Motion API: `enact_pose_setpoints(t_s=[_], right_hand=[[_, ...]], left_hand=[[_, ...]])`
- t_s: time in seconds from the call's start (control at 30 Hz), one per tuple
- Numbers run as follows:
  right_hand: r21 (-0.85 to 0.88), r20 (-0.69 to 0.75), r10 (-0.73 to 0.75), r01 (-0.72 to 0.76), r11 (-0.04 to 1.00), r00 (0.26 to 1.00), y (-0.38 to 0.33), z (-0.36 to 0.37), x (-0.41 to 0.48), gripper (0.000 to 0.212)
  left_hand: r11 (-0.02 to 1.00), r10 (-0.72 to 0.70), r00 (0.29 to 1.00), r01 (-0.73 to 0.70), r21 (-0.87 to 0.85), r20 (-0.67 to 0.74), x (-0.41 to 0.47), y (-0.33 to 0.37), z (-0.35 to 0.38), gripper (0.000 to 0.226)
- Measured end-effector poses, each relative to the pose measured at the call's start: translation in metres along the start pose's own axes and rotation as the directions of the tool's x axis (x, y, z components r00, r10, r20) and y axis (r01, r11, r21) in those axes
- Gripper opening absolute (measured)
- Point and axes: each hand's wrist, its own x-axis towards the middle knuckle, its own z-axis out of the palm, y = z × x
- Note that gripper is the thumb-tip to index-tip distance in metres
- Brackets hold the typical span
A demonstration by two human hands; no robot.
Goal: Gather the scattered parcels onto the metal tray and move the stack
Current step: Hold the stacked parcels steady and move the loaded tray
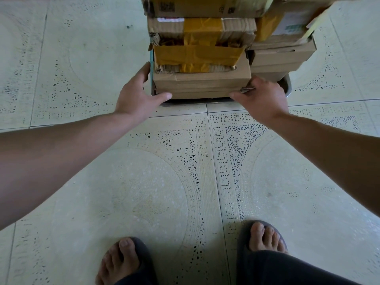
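A tall stack of cardboard parcels, several of them bound with yellow tape, stands on the metal tray on the tiled floor. A second pile of flat boxes fills the tray's right half. My left hand rests at the stack's near left corner, its fingers lying up the left side and its thumb along the front of the bottom box. My right hand is at the near edge between the two piles. Its fingers curl over the tray's front rim and its thumb points left along it.
Pale patterned floor tiles spread all round the tray. My two feet in dark sandals stand at the bottom of the view, a good step back from the tray. The top of the stack runs out of frame.
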Motion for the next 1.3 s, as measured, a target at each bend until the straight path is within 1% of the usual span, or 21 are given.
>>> enact_pose_setpoints(t_s=[0.07, 0.13, 0.27, 0.37, 0.43, 0.5, 0.6, 0.8, 0.9, 1.03, 1.13, 1.3], right_hand=[[0.023, -0.025, -0.012, 0.012, 1.000, 1.000, 0.000, -0.004, -0.002, 0.046], [0.027, -0.068, -0.037, 0.039, 0.999, 0.997, -0.002, -0.007, -0.002, 0.050], [0.029, -0.136, -0.059, 0.063, 0.998, 0.989, -0.010, -0.016, -0.006, 0.066], [0.030, -0.166, -0.054, 0.060, 0.998, 0.985, -0.014, -0.021, -0.008, 0.070], [0.015, -0.168, -0.070, 0.074, 0.997, 0.983, -0.017, -0.024, -0.008, 0.068], [-0.029, -0.161, -0.118, 0.115, 0.993, 0.980, -0.020, -0.026, -0.008, 0.065], [-0.072, -0.130, -0.160, 0.152, 0.986, 0.978, -0.022, -0.024, -0.006, 0.062], [-0.073, -0.136, -0.188, 0.179, 0.981, 0.973, -0.023, -0.023, -0.001, 0.056], [-0.096, -0.150, -0.233, 0.221, 0.971, 0.961, -0.025, -0.022, -0.002, 0.051], [-0.067, -0.132, -0.233, 0.226, 0.972, 0.963, -0.031, -0.019, -0.001, 0.040], [-0.039, -0.156, -0.220, 0.216, 0.976, 0.963, -0.031, -0.017, -0.002, 0.037], [-0.017, -0.206, -0.209, 0.210, 0.978, 0.956, -0.032, -0.017, -0.005, 0.035]], left_hand=[[0.999, 0.013, 1.000, -0.013, -0.036, -0.004, -0.001, 0.000, -0.003, 0.089], [0.998, 0.029, 1.000, -0.030, -0.063, -0.011, -0.001, 0.003, -0.005, 0.089], [0.995, 0.056, 0.998, -0.058, -0.082, -0.021, -0.005, 0.012, -0.010, 0.083], [0.995, 0.071, 0.997, -0.072, -0.066, -0.025, -0.008, 0.021, -0.014, 0.073], [0.995, 0.071, 0.997, -0.073, -0.061, -0.035, -0.011, 0.025, -0.015, 0.071], [0.995, 0.076, 0.996, -0.078, -0.064, -0.037, -0.013, 0.028, -0.015, 0.070], [0.992, 0.102, 0.994, -0.104, -0.069, -0.026, -0.015, 0.030, -0.015, 0.069], [0.981, 0.172, 0.984, -0.174, -0.086, -0.036, -0.010, 0.028, -0.016, 0.063], [0.983, 0.165, 0.985, -0.168, -0.072, -0.044, -0.008, 0.025, -0.018, 0.064], [0.979, 0.191, 0.981, -0.193, -0.065, -0.043, -0.009, 0.026, -0.017, 0.064], [0.978, 0.198, 0.978, -0.201, -0.055, -0.058, -0.008, 0.025, -0.017, 0.065], [0.984, 0.171, 0.980, -0.175, -0.031, -0.101, -0.007, 0.021, -0.015, 0.064]])
